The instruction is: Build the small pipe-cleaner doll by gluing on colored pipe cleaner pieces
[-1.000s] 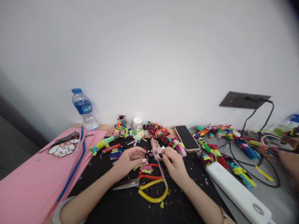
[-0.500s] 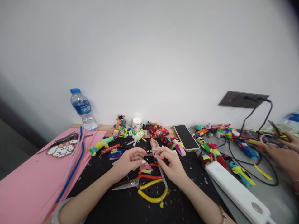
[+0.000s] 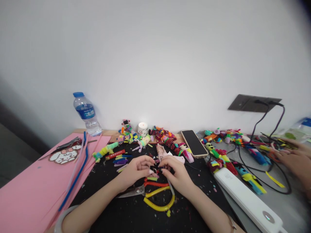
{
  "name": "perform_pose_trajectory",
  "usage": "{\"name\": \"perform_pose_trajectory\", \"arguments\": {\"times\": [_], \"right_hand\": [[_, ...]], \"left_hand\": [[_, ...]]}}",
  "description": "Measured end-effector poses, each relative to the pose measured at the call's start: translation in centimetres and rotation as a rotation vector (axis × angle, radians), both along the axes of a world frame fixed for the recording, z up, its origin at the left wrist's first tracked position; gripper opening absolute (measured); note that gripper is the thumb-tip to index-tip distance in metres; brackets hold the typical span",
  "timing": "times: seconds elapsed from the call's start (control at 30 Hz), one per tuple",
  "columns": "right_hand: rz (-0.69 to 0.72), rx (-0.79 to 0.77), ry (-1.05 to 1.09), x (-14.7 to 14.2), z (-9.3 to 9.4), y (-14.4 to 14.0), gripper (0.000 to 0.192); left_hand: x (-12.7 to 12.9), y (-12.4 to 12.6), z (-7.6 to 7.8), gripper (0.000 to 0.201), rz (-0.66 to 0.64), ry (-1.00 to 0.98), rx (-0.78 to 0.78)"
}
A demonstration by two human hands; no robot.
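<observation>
My left hand and my right hand meet over the black mat, fingertips almost touching. Both pinch at something small and dark between them; fingers hide most of it. A pale strip runs from under my right hand toward the scissors. Those scissors, with one yellow and one red handle, lie just below my hands, blades to the left. Short fuzzy pipe-cleaner pieces lie left of my left hand. Behind my right hand is a pinkish-brown fuzzy piece.
Fuzzy figures line the mat's back. A phone, a white round container and a water bottle stand or lie near the wall. Pink sheets are left; a white power bank-like device, cables and another person's hand are right.
My hands have drawn closer together, fingertips nearly meeting. At the right, the other person's hands have shifted, and the dark tool held up there earlier is now lower.
</observation>
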State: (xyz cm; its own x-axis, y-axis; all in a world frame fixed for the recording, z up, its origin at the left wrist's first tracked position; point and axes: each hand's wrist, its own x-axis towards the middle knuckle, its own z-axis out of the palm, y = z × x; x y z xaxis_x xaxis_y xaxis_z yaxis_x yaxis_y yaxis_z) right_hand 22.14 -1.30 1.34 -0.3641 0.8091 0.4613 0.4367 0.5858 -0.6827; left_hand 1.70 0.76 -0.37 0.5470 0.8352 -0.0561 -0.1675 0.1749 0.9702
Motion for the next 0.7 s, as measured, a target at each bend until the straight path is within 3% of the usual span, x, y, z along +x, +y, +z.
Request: {"name": "perform_pose_trajectory", "arguments": {"times": [0.13, 0.27, 0.4, 0.57, 0.7], "right_hand": [[0.066, 0.009, -0.031, -0.32, -0.19, -0.16, 0.013], [0.031, 0.021, -0.040, -0.25, -0.38, -0.08, 0.014], [0.013, 0.016, -0.061, -0.04, -0.50, 0.03, 0.015], [0.056, 0.010, -0.108, -0.16, -0.55, -0.04, 0.015], [0.053, 0.028, -0.092, -0.19, -0.46, 0.00, 0.015]], "left_hand": [[0.13, -0.08, 0.27, 0.025, -0.043, 0.003, 0.000], [0.14, 0.05, 0.26, 0.029, -0.009, 0.027, 0.002], [-0.06, 0.22, 0.00, 0.031, 0.066, 0.118, 0.110], [-0.17, 0.00, 0.40, 0.017, 0.149, 0.249, 0.281], [-0.21, -0.20, 0.82, 0.022, 0.165, 0.303, 0.369]]}}
